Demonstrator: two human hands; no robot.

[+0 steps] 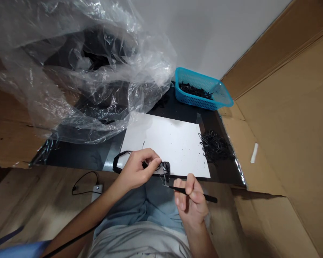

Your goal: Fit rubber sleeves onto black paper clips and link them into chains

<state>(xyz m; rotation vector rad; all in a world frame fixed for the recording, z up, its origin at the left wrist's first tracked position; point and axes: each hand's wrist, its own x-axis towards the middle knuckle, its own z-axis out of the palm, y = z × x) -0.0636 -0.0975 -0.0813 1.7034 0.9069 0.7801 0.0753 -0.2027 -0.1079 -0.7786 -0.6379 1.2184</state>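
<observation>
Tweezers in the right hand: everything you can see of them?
The tweezers are long, slim and black, with a matte look, narrowing to a fine pale tip. The right hand pinches them near mid-length, roughly level, tip pointing left. The tip sits just below the edge of the white sheet, beside the black loop in the left hand; contact with the loop is unclear.
</observation>
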